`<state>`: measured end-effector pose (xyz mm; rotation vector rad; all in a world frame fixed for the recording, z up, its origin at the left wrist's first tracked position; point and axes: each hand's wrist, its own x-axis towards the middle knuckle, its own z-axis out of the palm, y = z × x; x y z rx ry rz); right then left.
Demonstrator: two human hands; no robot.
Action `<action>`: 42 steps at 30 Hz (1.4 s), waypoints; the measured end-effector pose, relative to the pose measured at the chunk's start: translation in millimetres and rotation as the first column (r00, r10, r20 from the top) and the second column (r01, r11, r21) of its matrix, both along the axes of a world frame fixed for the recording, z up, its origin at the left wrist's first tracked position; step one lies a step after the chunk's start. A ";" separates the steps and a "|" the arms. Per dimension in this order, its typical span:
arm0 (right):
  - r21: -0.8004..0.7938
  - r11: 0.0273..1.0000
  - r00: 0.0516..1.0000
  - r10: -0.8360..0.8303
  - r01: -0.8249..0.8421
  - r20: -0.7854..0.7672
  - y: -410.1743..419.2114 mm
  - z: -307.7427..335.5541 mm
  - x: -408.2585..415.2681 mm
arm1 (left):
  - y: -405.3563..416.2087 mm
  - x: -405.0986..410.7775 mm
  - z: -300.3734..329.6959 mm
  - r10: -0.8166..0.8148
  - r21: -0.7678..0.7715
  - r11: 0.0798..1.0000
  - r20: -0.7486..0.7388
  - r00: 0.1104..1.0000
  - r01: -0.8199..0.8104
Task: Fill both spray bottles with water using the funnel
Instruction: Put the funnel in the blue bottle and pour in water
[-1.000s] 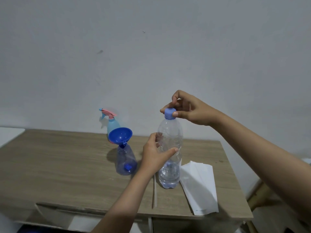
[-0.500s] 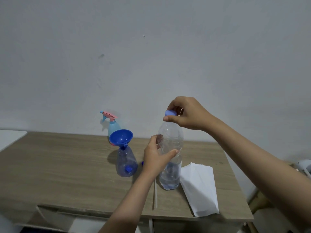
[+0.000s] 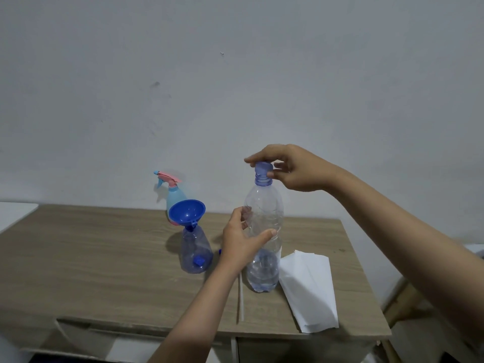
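Water bottle (image 3: 264, 231) stands upright on the wooden worktop (image 3: 104, 258), right of centre, water only in its lower part. Left hand (image 3: 242, 242) grips the bottle at mid-body, thumb across the front, fingers wrapped round the far side. Right hand (image 3: 293, 167) is above, fingertips pinching the blue cap (image 3: 263, 171); cap sits on the bottle neck, whether threaded tight or loose cannot be told. Hands are apart, one on the body and one on the cap. Clear spray bottle (image 3: 197, 254) stands just left of the left hand, head removed, blue funnel (image 3: 186, 213) seated in its neck and tilted a little toward the camera. A small blue piece shows inside or behind that bottle near its base; which, cannot tell. Second spray bottle (image 3: 174, 197), light blue with a pink and blue trigger head, stands behind the funnel near the wall (image 3: 235, 87), partly hidden by it. Folded white paper (image 3: 309, 289) lies flat on the worktop, touching or just beside the water bottle's base on the right, reaching to the front edge. A thin white tube (image 3: 240, 297) lies on the worktop beneath the left forearm.
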<state>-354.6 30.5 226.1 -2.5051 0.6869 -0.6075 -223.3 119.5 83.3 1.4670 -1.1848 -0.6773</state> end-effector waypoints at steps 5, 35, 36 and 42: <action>0.140 0.980 0.826 -0.193 0.140 0.529 26.9 -29.4 -14.6 | -0.4 -0.7 -2.3 0.001 -0.001 1.000 -0.027 1.000 -0.001; 0.307 0.744 0.504 -0.641 0.594 0.579 131.3 -287.0 9.0 | -6.3 -1.2 -6.9 0.039 0.000 0.999 -0.007 0.999 -0.039; 0.317 0.749 0.485 -0.632 0.582 0.604 124.6 -273.4 9.7 | -6.8 -1.2 -5.3 0.036 0.011 0.999 -0.005 0.999 -0.036; 0.345 0.802 0.463 -0.572 0.487 0.677 70.2 -213.1 21.4 | 6.1 18.3 12.2 -0.028 0.073 0.997 0.063 0.998 0.023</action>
